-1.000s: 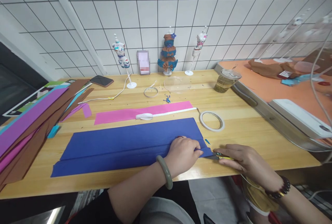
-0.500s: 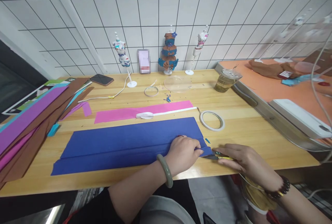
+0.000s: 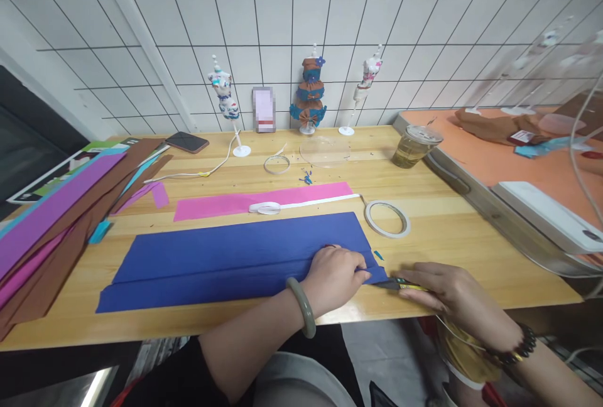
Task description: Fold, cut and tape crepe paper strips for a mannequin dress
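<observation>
A long sheet of dark blue crepe paper (image 3: 226, 259) lies flat near the front of the wooden table (image 3: 471, 237). My left hand (image 3: 335, 278), with a green bangle on the wrist, presses down on the sheet's right end. My right hand (image 3: 452, 297) holds a pair of scissors (image 3: 398, 283) with yellow and green handles; their blades meet the paper's right edge. A tiny blue scrap (image 3: 378, 255) lies just past that edge.
A pink paper strip (image 3: 211, 206) with white tape (image 3: 301, 205) and a tape ring (image 3: 387, 217) lie behind the blue sheet. Brown and purple paper sheets (image 3: 51, 225) pile up at left. At the back stand a drink cup (image 3: 414, 146), a phone (image 3: 187, 142) and small dress forms (image 3: 308, 93).
Both hands stay at the paper's right end with hardly any motion. The view has shifted slightly.
</observation>
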